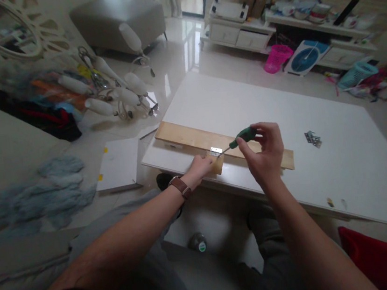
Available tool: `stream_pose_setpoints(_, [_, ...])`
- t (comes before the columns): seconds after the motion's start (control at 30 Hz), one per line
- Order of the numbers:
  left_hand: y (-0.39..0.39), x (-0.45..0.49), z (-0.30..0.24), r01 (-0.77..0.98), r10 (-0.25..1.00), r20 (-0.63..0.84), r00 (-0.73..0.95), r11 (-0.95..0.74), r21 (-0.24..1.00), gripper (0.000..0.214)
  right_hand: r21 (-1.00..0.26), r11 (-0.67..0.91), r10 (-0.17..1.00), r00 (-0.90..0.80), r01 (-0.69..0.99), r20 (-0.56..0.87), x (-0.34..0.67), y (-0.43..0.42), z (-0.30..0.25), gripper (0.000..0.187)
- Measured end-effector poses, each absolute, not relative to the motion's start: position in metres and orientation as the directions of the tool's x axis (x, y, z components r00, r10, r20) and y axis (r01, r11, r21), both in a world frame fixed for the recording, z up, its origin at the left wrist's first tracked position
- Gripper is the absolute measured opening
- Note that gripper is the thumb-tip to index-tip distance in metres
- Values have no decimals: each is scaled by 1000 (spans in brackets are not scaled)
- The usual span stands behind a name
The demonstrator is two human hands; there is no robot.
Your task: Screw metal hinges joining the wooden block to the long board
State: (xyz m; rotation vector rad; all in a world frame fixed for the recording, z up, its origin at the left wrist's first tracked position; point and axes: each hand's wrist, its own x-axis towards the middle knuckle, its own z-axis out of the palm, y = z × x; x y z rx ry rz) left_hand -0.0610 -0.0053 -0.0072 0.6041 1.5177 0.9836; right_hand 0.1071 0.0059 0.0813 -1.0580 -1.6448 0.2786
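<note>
My right hand [268, 152] grips the green handle of a screwdriver [247, 134]. The shaft slants down to the left, its tip at a small metal hinge [216, 150]. That hinge lies where a long, narrow wooden board [192, 135] meets a short wooden piece [218, 166]. My left hand [201, 166], with a brown-strapped watch on the wrist, has its fingers closed at the left side of the short piece, close to the screwdriver tip. Whether a screw sits under the tip is too small to tell. Both wooden parts rest on a large white panel [244, 98].
Several metal hinges [313, 138] lie on the panel's right side, with a small yellow-and-dark item [330, 202] near its front edge. A white board [120, 163] is on the floor at left, below a chandelier [125, 94]. Something red [379, 254] stands at lower right.
</note>
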Motion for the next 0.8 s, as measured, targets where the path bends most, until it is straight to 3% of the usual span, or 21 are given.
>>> stream_pose_setpoints(0.1, [-7, -60, -1, -157, 803, -575, -157, 555, 817, 9, -652, 552, 725, 86, 520, 683, 103, 13, 80, 33])
stream_pose_setpoints(0.23, [-11, -57, 2, -241, 780, -614, -124, 576, 781, 14, -731, 541, 749, 158, 416, 644, 97, 18, 77, 45])
stream_pose_setpoints(0.4, [-11, -53, -3, -303, 755, -638, -155, 578, 758, 16, -753, 520, 790, 107, 404, 603, 92, 19, 79, 32])
stream_pose_setpoints(0.67, [-10, -54, -16, -356, 764, -630, -139, 555, 752, 23, -733, 514, 767, 144, 446, 626, 90, 22, 75, 42])
stream_pose_setpoints(0.8, [-7, -53, -23, -425, 783, -611, -113, 518, 742, 21, -723, 519, 769, 121, 455, 628, 89, 22, 74, 37])
